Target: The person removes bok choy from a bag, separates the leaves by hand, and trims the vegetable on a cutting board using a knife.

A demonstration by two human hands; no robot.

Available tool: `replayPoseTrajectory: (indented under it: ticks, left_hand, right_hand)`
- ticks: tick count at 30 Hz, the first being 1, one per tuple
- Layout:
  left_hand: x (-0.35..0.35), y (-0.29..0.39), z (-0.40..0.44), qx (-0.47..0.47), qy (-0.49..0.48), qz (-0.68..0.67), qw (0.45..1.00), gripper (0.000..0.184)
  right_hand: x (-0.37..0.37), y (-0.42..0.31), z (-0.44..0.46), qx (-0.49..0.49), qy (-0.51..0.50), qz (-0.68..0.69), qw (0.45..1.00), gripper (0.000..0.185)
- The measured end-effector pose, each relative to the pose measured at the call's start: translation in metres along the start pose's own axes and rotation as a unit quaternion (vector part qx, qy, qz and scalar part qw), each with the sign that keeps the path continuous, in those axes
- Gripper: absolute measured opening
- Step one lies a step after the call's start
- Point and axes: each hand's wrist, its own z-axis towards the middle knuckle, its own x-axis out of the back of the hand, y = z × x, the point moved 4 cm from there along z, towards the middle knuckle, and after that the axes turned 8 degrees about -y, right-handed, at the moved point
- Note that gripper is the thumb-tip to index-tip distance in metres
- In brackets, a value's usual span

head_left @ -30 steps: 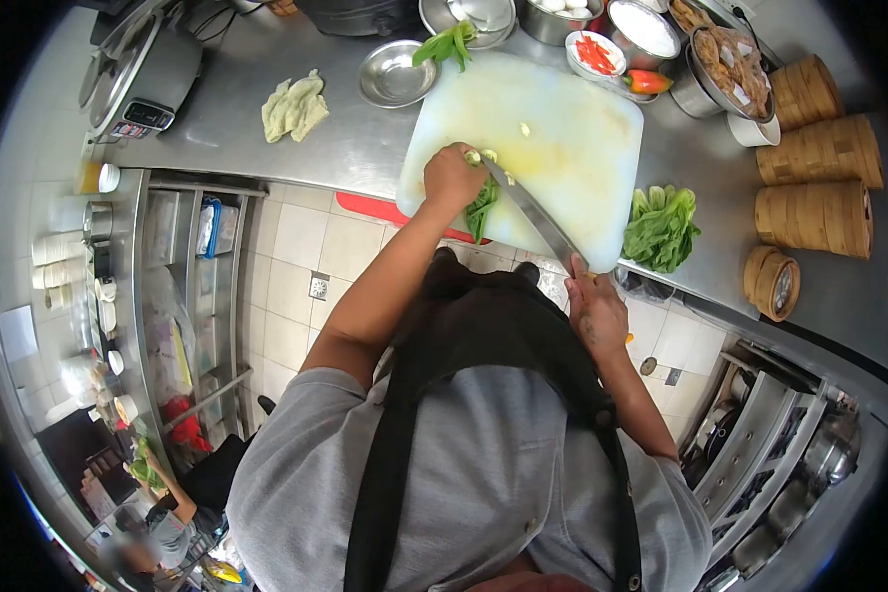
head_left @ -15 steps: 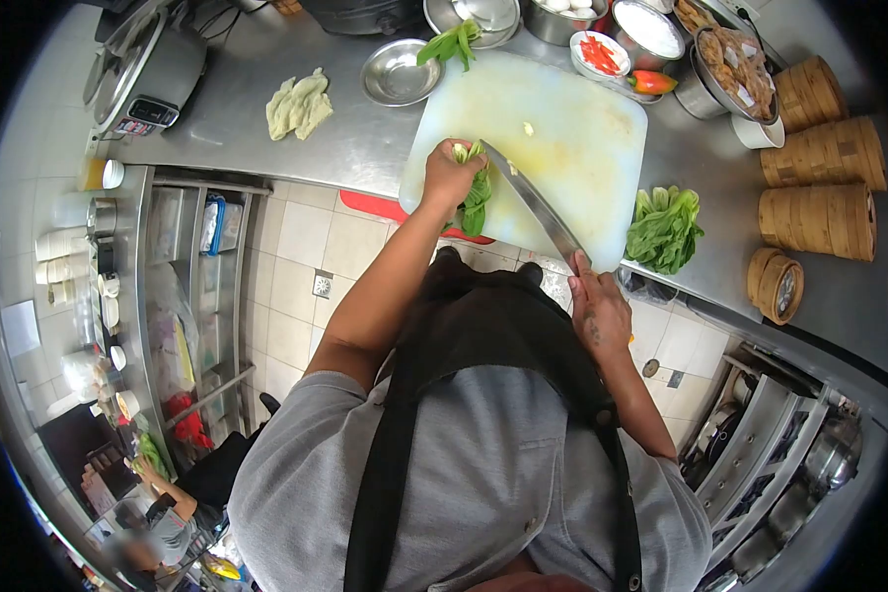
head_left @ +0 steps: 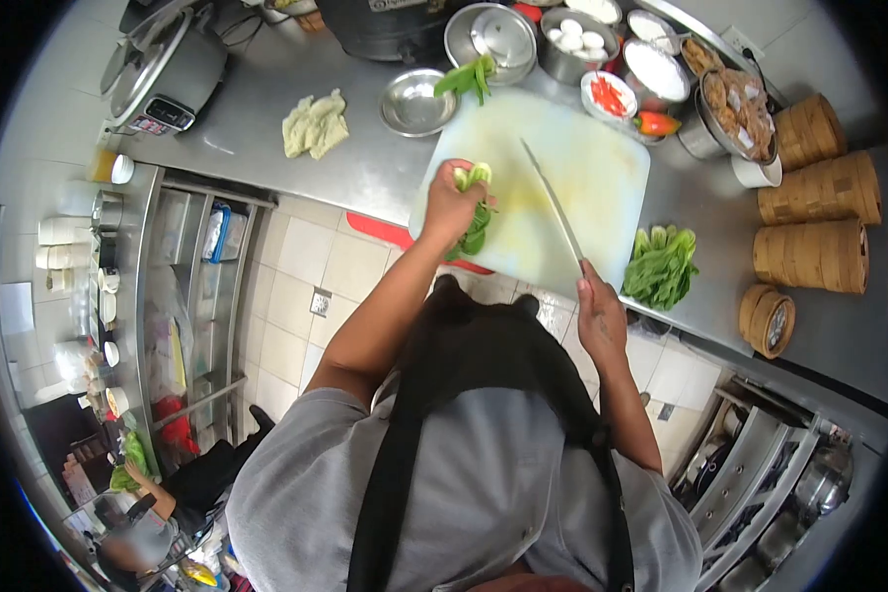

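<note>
My left hand is closed around a small head of bok choy at the left side of the white cutting board. The pale stem ends point up and the green leaves hang toward the board's near edge. In my right hand is the handle of a long kitchen knife. Its blade slants over the board, apart from the bok choy. More bok choy lies in a pile right of the board, and a loose green leaf rests beyond the board's far left corner.
Metal bowls, a bowl of sliced red chilli and a red-orange pepper line the far side. Bamboo steamers stand at right. A crumpled cloth and a cooker are left. Another person works at lower left.
The knife has moved right, away from the bok choy. Pale scraps seen on the board before no longer show. My left hand still grips the bok choy, its cut ends now more visible.
</note>
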Motion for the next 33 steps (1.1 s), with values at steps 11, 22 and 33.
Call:
replayPoseTrajectory:
  ticks: [11,22,33]
  left_hand:
    - [-0.03,0.136,0.203,-0.077,-0.118,0.586,0.798,0.062]
    - [-0.249,-0.061,0.065,-0.07,-0.299,0.454,0.836,0.041]
    - [-0.323,-0.082,0.042,0.006,-0.255,0.387,0.886,0.035]
  right_hand:
    - [0.029,0.018,-0.037,-0.054,0.058,0.073,0.994,0.044]
    - [0.082,0.068,-0.097,-0.097,0.24,0.253,0.932,0.043]
    - [0.127,0.124,-0.093,-0.073,0.275,0.254,0.924,0.043]
